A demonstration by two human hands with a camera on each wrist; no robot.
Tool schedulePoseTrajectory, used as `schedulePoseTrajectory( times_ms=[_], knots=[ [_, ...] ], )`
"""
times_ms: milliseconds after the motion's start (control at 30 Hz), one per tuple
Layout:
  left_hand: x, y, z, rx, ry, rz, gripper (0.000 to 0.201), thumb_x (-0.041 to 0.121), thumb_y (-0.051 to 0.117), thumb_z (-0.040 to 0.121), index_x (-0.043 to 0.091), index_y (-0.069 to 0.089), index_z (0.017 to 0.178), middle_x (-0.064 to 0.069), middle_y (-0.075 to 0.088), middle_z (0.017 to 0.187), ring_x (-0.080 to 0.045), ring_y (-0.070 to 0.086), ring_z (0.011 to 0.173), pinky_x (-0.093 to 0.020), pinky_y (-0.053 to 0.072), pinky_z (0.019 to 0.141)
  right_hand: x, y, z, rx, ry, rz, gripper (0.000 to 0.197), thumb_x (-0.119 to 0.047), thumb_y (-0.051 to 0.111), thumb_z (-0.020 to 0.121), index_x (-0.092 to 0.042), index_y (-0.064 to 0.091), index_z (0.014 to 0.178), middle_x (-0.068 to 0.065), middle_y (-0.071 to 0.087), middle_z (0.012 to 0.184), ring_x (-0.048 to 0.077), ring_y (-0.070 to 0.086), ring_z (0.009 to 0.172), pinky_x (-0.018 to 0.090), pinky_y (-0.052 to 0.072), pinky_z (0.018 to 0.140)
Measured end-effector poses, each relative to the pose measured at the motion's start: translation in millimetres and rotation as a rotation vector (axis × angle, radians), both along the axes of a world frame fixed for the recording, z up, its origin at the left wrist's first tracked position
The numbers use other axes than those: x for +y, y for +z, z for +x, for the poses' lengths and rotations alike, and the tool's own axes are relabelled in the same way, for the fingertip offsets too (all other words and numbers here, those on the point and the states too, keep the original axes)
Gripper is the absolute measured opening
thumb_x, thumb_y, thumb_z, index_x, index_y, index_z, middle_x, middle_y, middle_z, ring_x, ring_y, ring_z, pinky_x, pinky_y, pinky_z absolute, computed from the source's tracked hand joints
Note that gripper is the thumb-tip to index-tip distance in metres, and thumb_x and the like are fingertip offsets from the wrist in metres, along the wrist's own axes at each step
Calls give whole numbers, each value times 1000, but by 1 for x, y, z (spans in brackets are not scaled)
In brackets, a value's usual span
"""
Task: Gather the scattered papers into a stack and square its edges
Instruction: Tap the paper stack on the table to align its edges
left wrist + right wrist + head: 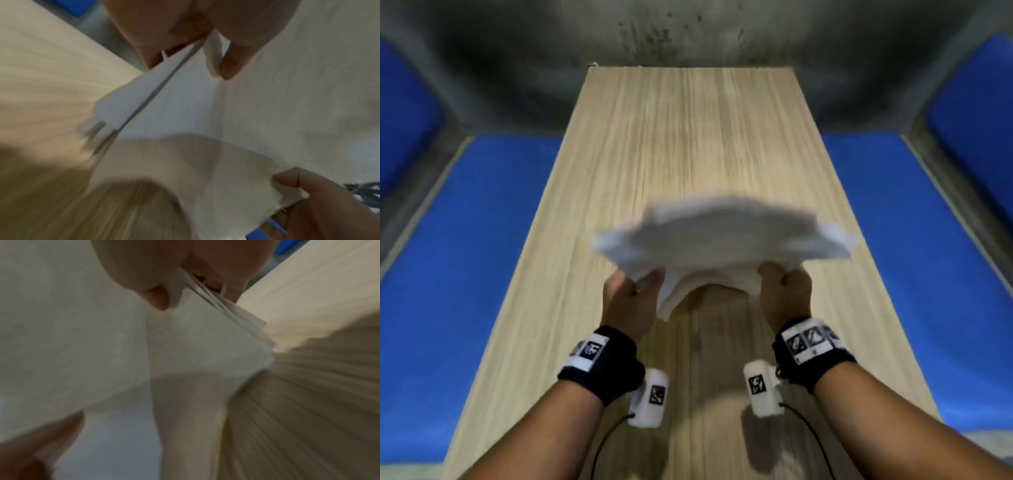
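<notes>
Both forearms reach in from the bottom of the head view, each with a black wrist strap (604, 359) bearing printed square markers and a small white camera unit (649, 399) slung beneath it on a thin black cable. Beyond them runs the long light-wood table (688, 137), flanked by blue panels (465, 274) on either side and a grey wall (688, 31) at its far end. Above the table's near half hangs the stack of papers (722, 240), white, lifted clear of the wood and bowed upward in the middle, its far corners fanned out unevenly (heavy motion blur softens every edge). At the near left corner of the stack the left hand (628, 298) clamps the sheets, thumb on top and fingers (152, 53) curled beneath; the right hand (786, 291) pinches the near right corner the same way, with its thumb (158, 300) pressing the splayed sheet edges against the fingers under them, as the right wrist view shows
</notes>
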State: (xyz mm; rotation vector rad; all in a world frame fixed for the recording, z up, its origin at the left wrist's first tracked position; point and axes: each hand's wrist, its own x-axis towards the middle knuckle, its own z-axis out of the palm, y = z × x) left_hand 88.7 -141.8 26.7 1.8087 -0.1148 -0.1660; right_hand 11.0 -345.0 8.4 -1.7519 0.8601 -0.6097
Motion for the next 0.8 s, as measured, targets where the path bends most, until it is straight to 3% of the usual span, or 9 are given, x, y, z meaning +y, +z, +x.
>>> schedulePoseTrajectory(
  times_ms=[100, 167, 233, 333, 400, 533, 600, 700, 800],
  knots=[
    [10, 10, 17, -55, -28, -57, 17, 13, 64, 87, 26, 69, 78, 24, 73, 72, 8, 67, 76, -16, 54, 73, -21, 16, 6, -89, 47, 96, 17, -7, 67, 84, -11, 61, 100, 1, 64, 85, 11, 60, 79, 21, 46, 69],
    [13, 7, 19, 21, 90, -157, 8, 17, 65, 86, 21, 71, 83, 7, 74, 85, -12, 70, 89, -30, 55, 80, -28, 10, -2, 29, 68, 175, 45, -30, 76, 78, -16, 55, 115, -3, 65, 102, 13, 63, 89, 29, 52, 81],
    [13, -8, 13, 190, 252, -224, 14, 16, 64, 87, 7, 67, 98, -3, 66, 84, -17, 63, 87, -30, 51, 78, -21, -3, -19, 172, 148, 365, 61, -53, 79, 67, -19, 59, 113, 2, 69, 111, 17, 67, 92, 36, 54, 85],
    [12, -40, -10, 464, 422, -286, 55, 32, 69, 75, -3, 61, 116, -16, 71, 107, -23, 68, 93, -44, 53, 92, 19, -19, -40, 210, 265, 926, 35, -38, 67, 85, -12, 67, 108, 13, 73, 105, 29, 69, 89, 41, 53, 82],
    [12, -60, -29, 634, 420, -371, 56, 37, 71, 72, 0, 64, 113, -19, 71, 112, -32, 71, 95, -56, 54, 89, 44, -29, -48, 194, 263, 1108, 34, -20, 63, 90, -3, 65, 119, 18, 70, 115, 36, 67, 102, 44, 54, 87],
    [18, -57, -74, 810, 319, -436, 26, 19, 62, 86, 7, 62, 109, -12, 70, 91, -26, 65, 69, -26, 55, 51, 36, -41, -59, 334, 223, 1083, 27, 4, 53, 93, 7, 61, 118, 27, 68, 111, 36, 70, 89, 40, 58, 75],
    [38, -52, -74, 858, 378, -601, 26, 22, 55, 84, 12, 65, 106, -11, 72, 84, -29, 65, 67, -27, 55, 51, 16, -43, -68, 489, 292, 994, 25, 4, 53, 94, 2, 63, 116, 25, 70, 111, 35, 70, 89, 40, 57, 73],
    [84, -61, -46, 875, 431, -700, 27, 38, 59, 67, 19, 63, 85, -6, 67, 78, -28, 64, 63, -30, 50, 60, -15, -44, -81, 689, 378, 806, 20, -1, 65, 87, -2, 67, 107, 27, 71, 106, 40, 69, 93, 55, 54, 86],
    [104, -58, -22, 1049, 152, -418, 34, 38, 65, 65, 11, 60, 84, -12, 57, 69, -30, 54, 58, -32, 41, 59, -37, -53, -87, 836, 428, 618, 36, -17, 82, 63, -6, 71, 96, 31, 71, 85, 38, 66, 66, 50, 58, 63]
  ],
)
